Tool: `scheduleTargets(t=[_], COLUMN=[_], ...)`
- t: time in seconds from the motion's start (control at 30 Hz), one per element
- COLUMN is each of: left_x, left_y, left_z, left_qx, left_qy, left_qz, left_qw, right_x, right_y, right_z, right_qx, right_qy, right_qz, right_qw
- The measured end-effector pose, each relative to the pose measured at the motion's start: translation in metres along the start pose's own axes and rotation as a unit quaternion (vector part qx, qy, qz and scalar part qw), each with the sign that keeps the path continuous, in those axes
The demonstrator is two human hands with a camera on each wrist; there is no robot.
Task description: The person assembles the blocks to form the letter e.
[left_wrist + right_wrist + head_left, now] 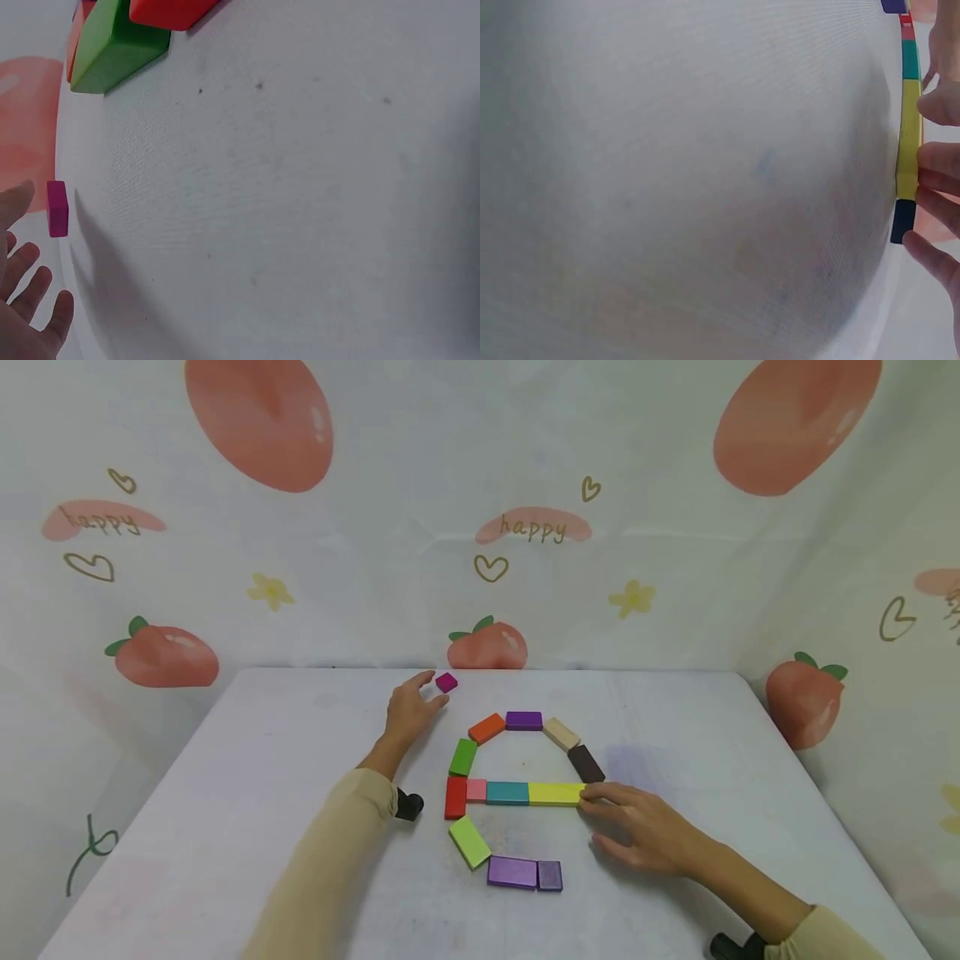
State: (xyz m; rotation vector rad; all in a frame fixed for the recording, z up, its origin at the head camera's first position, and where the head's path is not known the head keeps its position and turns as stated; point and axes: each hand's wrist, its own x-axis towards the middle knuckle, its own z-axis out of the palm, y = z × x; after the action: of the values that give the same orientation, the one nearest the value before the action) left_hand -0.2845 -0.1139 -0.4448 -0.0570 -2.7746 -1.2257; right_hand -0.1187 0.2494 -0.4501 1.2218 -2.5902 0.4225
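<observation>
Near the table's back edge lies a small magenta block [446,682]. My left hand [409,708] reaches up to it from the left, thumb and fingers spread around its near side with a gap showing in the left wrist view. My right hand [647,828] has its extended fingertips at the right end of the yellow block [555,794], which tops a row with a teal block [507,793] and a pink block [476,791]. In the right wrist view a dark block [903,221] sits beside the fingertips.
An arch of blocks rises above the row: red [455,798], green [462,757], orange [487,728], purple [523,721], beige [561,734] and dark brown [586,763]. Below are a lime block [469,842] and two violet blocks [512,872]. A printed cloth [405,585] hangs behind the table.
</observation>
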Motion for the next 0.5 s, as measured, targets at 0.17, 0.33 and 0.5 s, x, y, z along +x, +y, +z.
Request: scheduleTargets(t=[0.17, 0.33, 0.5], left_x=[0.005, 0.009, 0.011], left_y=[0.0, -0.001, -0.001], left_z=[0.003, 0.006, 0.007], left_qx=[0.016, 0.026, 0.049], left_qy=[-0.009, -0.025, -0.05], left_qz=[-0.018, -0.028, -0.014], left_qw=[0.9997, 0.999, 0.9974], right_x=[0.001, 0.001, 0.001], right_y=[0.001, 0.002, 0.002], right_z=[0.0, 0.001, 0.001], right_qx=[0.007, 0.008, 0.011], right_qy=[-0.001, -0.005, -0.011], right_qz=[-0.002, -0.001, 0.006], right_qw=[1.0, 1.0, 0.9999])
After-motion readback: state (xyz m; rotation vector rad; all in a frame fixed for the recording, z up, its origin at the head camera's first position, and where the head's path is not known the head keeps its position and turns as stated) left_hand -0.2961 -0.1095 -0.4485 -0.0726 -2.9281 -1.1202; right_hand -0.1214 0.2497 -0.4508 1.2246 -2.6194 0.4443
